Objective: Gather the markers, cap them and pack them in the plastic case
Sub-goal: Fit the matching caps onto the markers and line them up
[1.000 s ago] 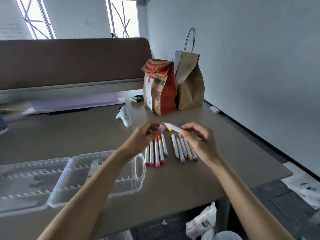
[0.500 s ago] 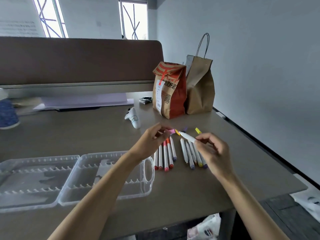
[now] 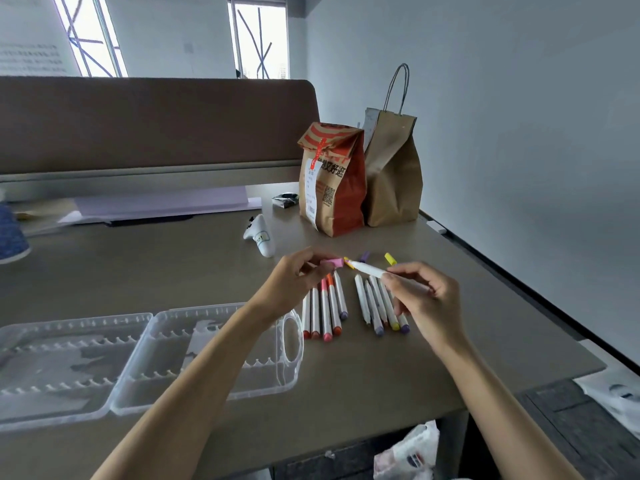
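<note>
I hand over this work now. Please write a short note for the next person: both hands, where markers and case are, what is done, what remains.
Left hand pinches a pink cap; right hand holds a white marker, tip toward the cap, not yet joined.
Marker rows, left row and right row, lie on the table beside the open plastic case; purple cap and yellow cap loose behind.
Done: markers gathered. Left: capping, then packing; the case holds no marker.
</note>
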Tool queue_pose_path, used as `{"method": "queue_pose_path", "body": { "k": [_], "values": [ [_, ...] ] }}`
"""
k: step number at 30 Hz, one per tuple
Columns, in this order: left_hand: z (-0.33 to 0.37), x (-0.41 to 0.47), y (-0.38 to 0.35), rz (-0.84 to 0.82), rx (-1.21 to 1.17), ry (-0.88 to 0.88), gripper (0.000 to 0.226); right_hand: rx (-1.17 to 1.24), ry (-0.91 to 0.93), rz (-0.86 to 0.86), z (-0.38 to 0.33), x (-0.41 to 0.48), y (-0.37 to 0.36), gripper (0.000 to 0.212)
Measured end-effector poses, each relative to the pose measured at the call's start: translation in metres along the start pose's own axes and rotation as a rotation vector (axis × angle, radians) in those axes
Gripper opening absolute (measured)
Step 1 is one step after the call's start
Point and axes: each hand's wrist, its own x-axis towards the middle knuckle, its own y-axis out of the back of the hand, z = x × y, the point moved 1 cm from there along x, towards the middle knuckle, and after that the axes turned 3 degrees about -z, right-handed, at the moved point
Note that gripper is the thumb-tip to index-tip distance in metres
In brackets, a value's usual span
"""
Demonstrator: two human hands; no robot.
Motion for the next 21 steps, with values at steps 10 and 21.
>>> {"method": "queue_pose_path", "body": {
  "k": [10, 21],
  "values": [
    [0.011, -0.005, -0.004, -0.082, -0.020, -0.025, 0.016, 0.012, 0.009, -0.058, 0.000, 0.000, 0.000, 0.005],
    [0.006, -0.005, -0.004, -0.119, -0.127, 0.058, 0.015, 0.175, -0.042, -0.122, 0.002, 0.002, -0.002, 0.003]
  ]
}}
